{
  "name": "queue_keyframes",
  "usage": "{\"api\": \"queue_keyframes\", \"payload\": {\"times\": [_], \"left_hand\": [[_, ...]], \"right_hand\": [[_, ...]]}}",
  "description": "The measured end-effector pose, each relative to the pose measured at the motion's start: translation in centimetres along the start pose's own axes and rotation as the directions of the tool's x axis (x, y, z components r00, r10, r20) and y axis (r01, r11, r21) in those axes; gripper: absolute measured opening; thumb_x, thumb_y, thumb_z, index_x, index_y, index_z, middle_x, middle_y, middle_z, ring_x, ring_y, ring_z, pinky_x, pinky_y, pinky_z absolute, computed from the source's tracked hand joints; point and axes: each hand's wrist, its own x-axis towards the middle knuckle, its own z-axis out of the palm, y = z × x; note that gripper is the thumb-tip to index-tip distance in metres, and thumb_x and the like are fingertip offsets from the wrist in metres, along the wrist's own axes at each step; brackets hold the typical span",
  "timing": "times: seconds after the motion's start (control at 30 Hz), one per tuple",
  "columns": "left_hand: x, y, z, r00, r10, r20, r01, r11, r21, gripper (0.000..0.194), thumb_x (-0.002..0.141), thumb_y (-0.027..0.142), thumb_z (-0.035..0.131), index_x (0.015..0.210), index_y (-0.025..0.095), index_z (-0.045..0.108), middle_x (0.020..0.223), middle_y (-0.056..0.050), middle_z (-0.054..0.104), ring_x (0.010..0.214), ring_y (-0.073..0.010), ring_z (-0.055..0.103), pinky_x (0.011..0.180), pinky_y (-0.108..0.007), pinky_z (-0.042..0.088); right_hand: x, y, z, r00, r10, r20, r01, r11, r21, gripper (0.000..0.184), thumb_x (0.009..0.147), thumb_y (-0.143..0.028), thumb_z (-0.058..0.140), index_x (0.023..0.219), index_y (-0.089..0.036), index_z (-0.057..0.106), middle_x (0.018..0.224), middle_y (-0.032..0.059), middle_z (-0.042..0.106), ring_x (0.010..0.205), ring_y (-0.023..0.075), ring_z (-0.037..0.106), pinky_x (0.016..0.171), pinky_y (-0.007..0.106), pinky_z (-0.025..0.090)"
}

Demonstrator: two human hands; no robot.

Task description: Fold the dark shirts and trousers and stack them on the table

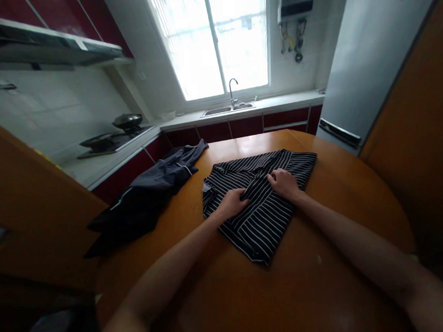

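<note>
left hand (pixel 232 204) + right hand (pixel 285 184) (both touching) | striped garment (pixel 268 222): 1 | table (pixel 348 185): 1

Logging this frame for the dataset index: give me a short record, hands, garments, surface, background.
left hand: on the striped garment, thumb and fingers at the cloth; grip unclear
right hand: on the same garment, farther right, fingers curled; grip unclear
striped garment: black with white stripes, layers overlapping
other clothing: dark grey and black, along the table's left side
surface: brown wooden table
background: sink below window; lidded pan on stove; fridge at right
</note>
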Motion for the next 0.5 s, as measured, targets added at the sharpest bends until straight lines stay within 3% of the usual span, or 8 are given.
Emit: {"api": "queue_keyframes", "payload": {"times": [0.1,0.17,0.23,0.3,0.33,0.4,0.47,0.5], "left_hand": [[-1.6,2.9,0.6,0.973,0.221,0.072,-0.224,0.974,0.027,0.023,0.083,0.008,0.054,0.09,0.018,0.073,0.082,0.0,0.069,0.078,-0.0154,0.065,0.077,-0.025,0.05],[-2.9,4.8,0.8,0.899,0.416,0.139,-0.429,0.899,0.088,0.029,0.085,0.008,0.053,0.104,0.019,0.073,0.091,-0.002,0.069,0.085,-0.016,0.066,0.08,-0.025,0.05],[-4.2,6.5,1.0,0.791,0.569,0.227,-0.601,0.792,0.109,0.034,0.091,0.012,0.054,0.121,0.019,0.068,0.099,-0.006,0.069,0.091,-0.0182,0.067,0.085,-0.028,0.051],[-5.0,7.7,1.1,0.715,0.648,0.264,-0.683,0.728,0.062,0.035,0.097,0.023,0.055,0.13,0.019,0.064,0.1,-0.008,0.07,0.092,-0.0197,0.067,0.087,-0.031,0.051],[-5.2,8.0,1.0,0.712,0.659,0.243,-0.682,0.731,0.018,0.034,0.098,0.028,0.055,0.13,0.02,0.064,0.098,-0.008,0.07,0.09,-0.0195,0.067,0.087,-0.031,0.052],[-4.9,7.9,0.9,0.795,0.599,0.094,-0.593,0.801,-0.081,0.031,0.102,0.035,0.052,0.125,0.022,0.067,0.096,-0.007,0.071,0.088,-0.0185,0.067,0.087,-0.032,0.053],[-4.1,6.9,0.8,0.912,0.379,-0.155,-0.405,0.892,-0.202,0.029,0.103,0.035,0.049,0.12,0.022,0.069,0.102,-0.007,0.071,0.092,-0.0184,0.067,0.089,-0.034,0.053],[-3.5,6.2,0.9,0.94,0.228,-0.253,-0.297,0.912,-0.282,0.03,0.102,0.036,0.05,0.121,0.021,0.068,0.107,-0.008,0.07,0.094,-0.0188,0.067,0.089,-0.036,0.054]], "right_hand": [[-0.1,-0.7,-0.6,0.986,0.147,0.079,-0.151,0.987,0.049,0.061,0.096,-0.066,0.039,0.103,-0.015,0.071,0.105,0.0194,0.073,0.103,0.0346,0.068,0.089,0.043,0.048],[0.0,-1.0,-0.6,0.971,0.209,0.113,-0.222,0.968,0.115,0.063,0.086,-0.07,0.054,0.105,-0.012,0.071,0.107,0.0228,0.072,0.107,0.0389,0.067,0.089,0.045,0.048],[0.2,-0.9,-0.3,0.96,0.244,0.139,-0.276,0.91,0.309,0.047,0.073,-0.053,0.075,0.096,-0.012,0.072,0.104,0.0222,0.073,0.108,0.0393,0.066,0.089,0.043,0.049],[0.4,-0.6,0.1,0.954,0.25,0.167,-0.301,0.787,0.539,0.024,0.064,-0.03,0.078,0.081,-0.014,0.07,0.09,0.0164,0.074,0.101,0.0353,0.068,0.084,0.037,0.05],[0.4,-0.3,0.3,0.953,0.244,0.179,-0.301,0.718,0.628,0.016,0.063,-0.023,0.074,0.076,-0.016,0.069,0.082,0.0128,0.074,0.095,0.0322,0.069,0.08,0.035,0.051],[0.5,0.1,0.3,0.956,0.231,0.183,-0.29,0.62,0.729,0.01,0.066,-0.019,0.064,0.076,-0.017,0.067,0.073,0.0071,0.071,0.081,0.0261,0.069,0.071,0.032,0.052],[0.5,0.1,0.3,0.96,0.224,0.168,-0.268,0.564,0.781,0.017,0.069,-0.019,0.057,0.084,-0.018,0.065,0.072,0.0043,0.07,0.072,0.0222,0.068,0.066,0.031,0.053],[0.4,-0.1,0.3,0.963,0.219,0.156,-0.251,0.523,0.814,0.021,0.07,-0.019,0.055,0.089,-0.018,0.064,0.074,0.0036,0.071,0.071,0.0213,0.067,0.065,0.031,0.054]]}}
